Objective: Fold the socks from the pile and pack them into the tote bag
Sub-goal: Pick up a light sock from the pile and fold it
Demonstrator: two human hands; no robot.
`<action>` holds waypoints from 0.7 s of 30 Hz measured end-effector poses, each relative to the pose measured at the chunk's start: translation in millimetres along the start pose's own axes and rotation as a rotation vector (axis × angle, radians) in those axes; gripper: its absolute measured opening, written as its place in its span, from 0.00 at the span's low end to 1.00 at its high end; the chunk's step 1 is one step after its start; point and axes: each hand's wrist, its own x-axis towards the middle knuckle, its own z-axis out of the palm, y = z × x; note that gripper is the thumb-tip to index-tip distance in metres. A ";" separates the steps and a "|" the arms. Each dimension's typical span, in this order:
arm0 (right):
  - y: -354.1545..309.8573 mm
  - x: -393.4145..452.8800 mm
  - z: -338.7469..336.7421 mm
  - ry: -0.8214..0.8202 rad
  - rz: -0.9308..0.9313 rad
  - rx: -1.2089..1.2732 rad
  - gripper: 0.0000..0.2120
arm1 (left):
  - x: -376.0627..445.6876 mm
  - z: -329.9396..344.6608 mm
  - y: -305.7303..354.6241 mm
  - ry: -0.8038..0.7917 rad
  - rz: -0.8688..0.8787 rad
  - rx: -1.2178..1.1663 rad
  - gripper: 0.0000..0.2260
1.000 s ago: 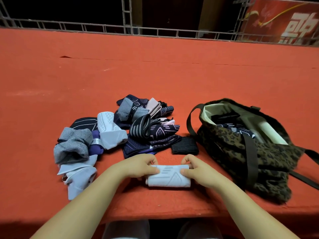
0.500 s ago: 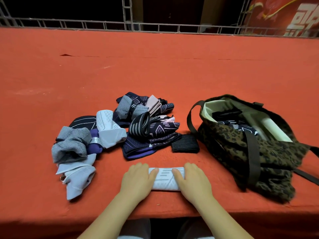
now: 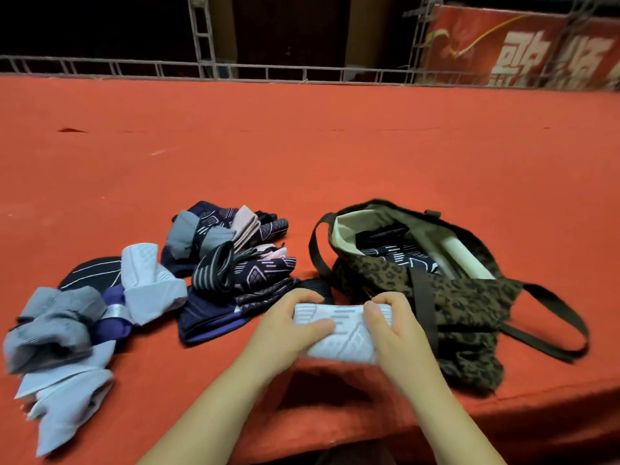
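A folded white sock (image 3: 342, 333) with a grey pattern is lifted off the red table, its shadow below it. My left hand (image 3: 285, 330) grips its left end and my right hand (image 3: 392, 327) grips its right end, thumbs on top. The leopard-print tote bag (image 3: 463, 310) lies open just right of my hands, with dark patterned folded socks (image 3: 399, 256) and something white inside. The sock pile (image 3: 231, 263) of navy, grey, pink and white socks spreads to the left. A folded black sock (image 3: 318, 288) peeks out behind my left hand.
The red cloth-covered table (image 3: 302, 156) stretches far back to a metal railing (image 3: 235, 70). More grey and white socks (image 3: 60, 337) lie at the far left. The table's front edge runs just below my forearms. A red banner (image 3: 523, 45) hangs at the back right.
Both hands were pressing the folded white sock flat on the table; now they grip its ends and have lifted it up and toward the bag.
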 end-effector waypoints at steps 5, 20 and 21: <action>-13.5 25.6 -76.3 0.132 -0.020 0.015 0.06 | 42.5 42.6 58.3 -0.104 0.116 0.057 0.09; 64.6 183.7 -108.6 -0.057 0.347 0.276 0.06 | 171.0 93.7 83.0 -0.284 0.060 0.640 0.14; 68.5 187.0 -106.6 -0.065 0.349 0.241 0.05 | 170.0 94.3 78.4 -0.320 0.053 0.680 0.14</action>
